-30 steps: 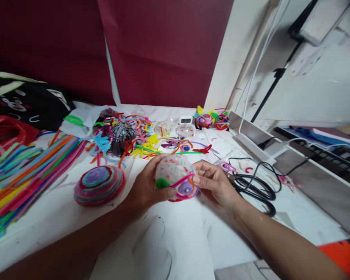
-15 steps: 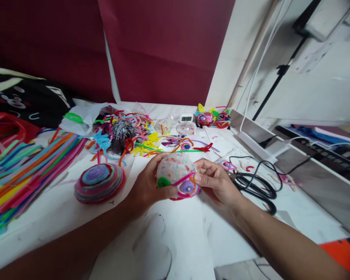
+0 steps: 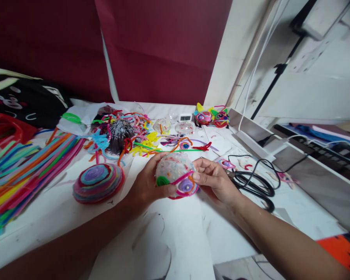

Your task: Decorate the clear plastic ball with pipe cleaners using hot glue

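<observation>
Head view: near the middle of the frame, the left hand [image 3: 147, 181] curls around a whitish, speckled dome [image 3: 172, 168], thumb across its front. The right hand [image 3: 214, 182] narrows thumb and forefinger on a pink strip [image 3: 182, 178] at the dome's right edge (a lilac spiral [image 3: 186, 186] shows just below). A striped dome [image 3: 99, 182] rests left of centre; black-handled scissors [image 3: 242, 179] lie right.

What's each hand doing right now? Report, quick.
Left hand: closed around the side of the speckled dome, holding it.
Right hand: pinched closed at the dome's edge, on the end of the pink strip.
</observation>
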Motion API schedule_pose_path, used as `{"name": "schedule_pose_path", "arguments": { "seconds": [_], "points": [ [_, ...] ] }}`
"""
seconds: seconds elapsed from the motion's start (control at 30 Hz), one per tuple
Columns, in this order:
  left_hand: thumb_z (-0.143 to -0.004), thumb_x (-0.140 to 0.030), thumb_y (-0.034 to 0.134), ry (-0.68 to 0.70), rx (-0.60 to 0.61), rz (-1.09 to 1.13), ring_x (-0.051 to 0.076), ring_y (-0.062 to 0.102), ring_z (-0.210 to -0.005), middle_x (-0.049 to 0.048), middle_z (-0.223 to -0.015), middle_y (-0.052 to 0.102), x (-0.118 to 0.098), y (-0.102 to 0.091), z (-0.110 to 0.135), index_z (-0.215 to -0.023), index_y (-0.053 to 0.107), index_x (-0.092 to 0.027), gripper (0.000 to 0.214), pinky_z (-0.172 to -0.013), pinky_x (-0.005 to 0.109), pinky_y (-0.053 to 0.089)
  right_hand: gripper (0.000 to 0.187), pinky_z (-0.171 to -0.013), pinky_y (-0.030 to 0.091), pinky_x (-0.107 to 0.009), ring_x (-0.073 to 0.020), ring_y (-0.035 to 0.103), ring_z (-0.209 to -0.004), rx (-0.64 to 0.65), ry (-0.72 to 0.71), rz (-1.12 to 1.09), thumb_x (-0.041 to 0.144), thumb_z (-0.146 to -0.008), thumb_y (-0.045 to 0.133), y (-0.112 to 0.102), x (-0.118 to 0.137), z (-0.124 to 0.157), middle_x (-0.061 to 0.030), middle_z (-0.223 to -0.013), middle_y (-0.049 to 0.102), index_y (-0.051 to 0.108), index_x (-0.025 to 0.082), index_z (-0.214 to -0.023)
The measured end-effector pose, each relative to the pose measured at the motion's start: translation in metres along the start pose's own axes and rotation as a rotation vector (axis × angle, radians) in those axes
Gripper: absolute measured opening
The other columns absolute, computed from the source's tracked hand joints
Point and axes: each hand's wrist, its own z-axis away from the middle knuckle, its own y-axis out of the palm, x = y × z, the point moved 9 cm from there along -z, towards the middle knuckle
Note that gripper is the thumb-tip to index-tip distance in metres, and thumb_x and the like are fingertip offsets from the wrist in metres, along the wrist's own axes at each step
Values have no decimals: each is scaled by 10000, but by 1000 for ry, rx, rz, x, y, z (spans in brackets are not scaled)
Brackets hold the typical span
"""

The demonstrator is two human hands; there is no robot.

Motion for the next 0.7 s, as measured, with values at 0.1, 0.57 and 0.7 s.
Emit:
{"name": "schedule_pose_path", "arguments": {
  "seconds": [0.1,0.57,0.7],
  "points": [
    [-554,-286,851,-5,4,19,283,587,-1073,67,-1179,620,-1,1,0,-1227,510,-230,757,-845,327,502,220,-564,455,-208,-97,598,-535,0,-4,1,241,-612,842,0,0,0,6,-600,680,679,162,-737],
    [-510,-271,864,14,35,-11,330,574,-1124,82,-1213,612,7,-5,-4,-1235,525,-249,801,-865,370,509,268,-534,450,-201,-87,591,-509,-31,16,-21,239,-547,879,0,1,-1,12,-604,690,675,155,-699],
    [-526,-256,854,18,34,-33,350,556,-1152,95,-1230,610,7,-7,-6,-1243,526,-234,789,-843,368,525,271,-539,451,-194,-85,598,-511,-27,14,-25,238,-553,879,0,0,-1,4,-604,695,677,150,-711]
  ]
}}
